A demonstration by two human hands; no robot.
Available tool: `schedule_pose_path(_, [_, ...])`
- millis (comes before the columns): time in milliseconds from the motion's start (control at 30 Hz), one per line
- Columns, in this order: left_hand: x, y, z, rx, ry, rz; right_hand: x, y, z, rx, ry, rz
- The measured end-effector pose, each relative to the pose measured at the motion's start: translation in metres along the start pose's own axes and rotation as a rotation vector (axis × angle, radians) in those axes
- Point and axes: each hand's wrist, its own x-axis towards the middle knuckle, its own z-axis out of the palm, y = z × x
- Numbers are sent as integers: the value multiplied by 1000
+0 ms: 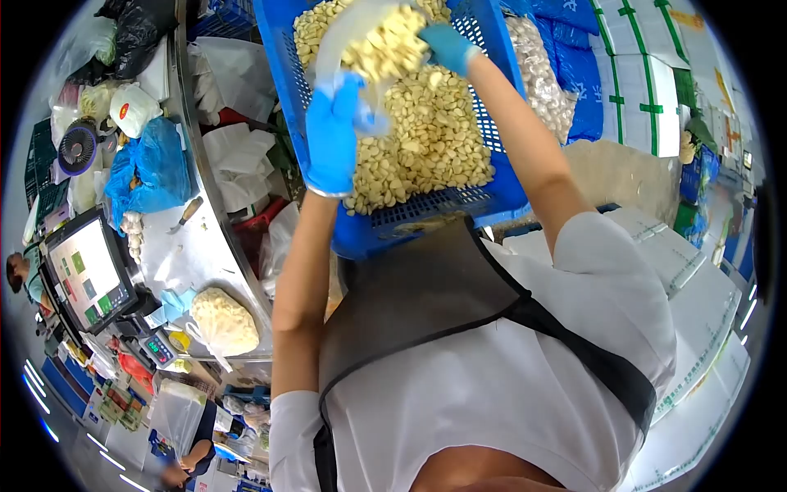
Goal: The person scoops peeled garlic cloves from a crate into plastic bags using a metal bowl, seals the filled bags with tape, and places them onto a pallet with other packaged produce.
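A large blue basket [507,176] full of peeled garlic cloves [434,143] lies in front of me. Above the cloves is a translucent plastic bag [329,51], its mouth spread, with a blurred heap of cloves in it. My left hand [332,135], in a blue glove, is closed on the bag's near left side. My right hand [449,49], in a teal glove, is at the bag's right side against the heap. Its fingertips are partly hidden by cloves, and it seems closed on the bag's edge.
Left of the basket is a metal table [209,246] with a tied bag of cloves [223,321], a knife [187,215], a screen [88,269] and a scale [158,348]. White boxes [639,98] stand at right, beside a sack of garlic bulbs [541,78]. Other people are at far left.
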Motion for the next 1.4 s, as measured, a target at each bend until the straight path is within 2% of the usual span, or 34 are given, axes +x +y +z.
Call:
schedule_pose_path(33, [10, 7, 7, -47, -23, 10, 19, -18, 13, 309, 171, 16])
schedule_pose_path(100, [46, 2, 2, -89, -6, 25, 44, -40, 29, -516, 521, -34])
schedule_pose_path(200, [64, 8, -16, -165, 28, -20, 19, -66, 32, -465, 690, -633])
schedule_pose_path(267, [67, 8, -31, -165, 90, -65, -39, -109, 18, -298, 962, -687])
schedule_pose_path(300, [64, 6, -38, -166, 112, -71, -27, -45, 28, -306, 944, -679])
schedule_pose_path(333, [58, 4, -45, -166, 134, -81, -49, -38, 21, -32, 891, -614])
schedule_pose_path(367, [51, 2, -51, -167, 154, -91, -68, -39, 21, 104, 954, -548])
schedule_pose_path(400, [45, -2, -57, -158, 138, -97, -81, -12, 23, -46, 942, -236])
schedule_pose_path(433, [38, -3, -57, -147, 132, -74, -83, 18, 35, -80, 941, -130])
schedule_pose_path(467, [31, -5, -56, -135, 126, -52, -72, 75, 58, -93, 871, -81])
schedule_pose_path(500, [26, -8, -56, -121, 122, -32, -73, 114, 84, -65, 677, 55])
schedule_pose_path(533, [24, -19, -62, -167, 90, -17, -74, 105, 102, -215, 553, 97])
schedule_pose_path(600, [16, -22, -62, -201, 94, -33, -67, 79, 117, -246, 352, 219])
schedule_pose_path(667, [8, -24, -57, -231, 83, -49, -53, 100, 122, -77, -69, 326])
schedule_pose_path(733, [9, -28, -57, -263, 86, -42, -54, 170, 169, -359, -295, -169])
schedule_pose_path(800, [8, -29, -58, -236, 72, -55, -64, 165, 186, -509, -638, -240])
schedule_pose_path(867, [2, -30, -57, -178, 122, -51, -72, 153, 187, -530, -806, -324])
schedule_pose_path(933, [-1, -33, -61, -171, 131, -64, -78, 132, 163, -353, -714, -445])
schedule_pose_path(967, [0, -35, -61, -173, 132, -69, -72, 122, 147, -345, -737, -493])
schedule_pose_path(1067, [2, -50, -75, -104, 155, -66, -78, 22, 70, 189, -635, -199])
schedule_pose_path(1100, [0, -50, -72, -106, 147, -70, -69, 16, 55, -133, -533, -565])
schedule_pose_path(1133, [-3, -50, -67, -107, 139, -72, -68, -13, 31, -190, -544, -461])
schedule_pose_path(1167, [-4, -50, -64, -107, 129, -75, -62, -29, 22, -122, -433, -344])
schedule_pose_path(1233, [6, -71, -69, -97, 100, 2, -49, -56, 30, 179, 12, 13])
schedule_pose_path(1267, [9, -67, -62, -141, 78, 4, -39, -70, 43, 123, 255, 25])
schedule_pose_path(1300, [10, -59, -54, -184, 56, 6, -29, -77, 56, -169, 474, -86])
schedule_pose_path(1367, [9, -38, -41, -235, 82, -50, -21, -76, 62, -558, 537, -456])
schedule_pose_path(1400, [13, -35, -43, -258, 77, -59, -28, -81, 59, -484, 597, -520])
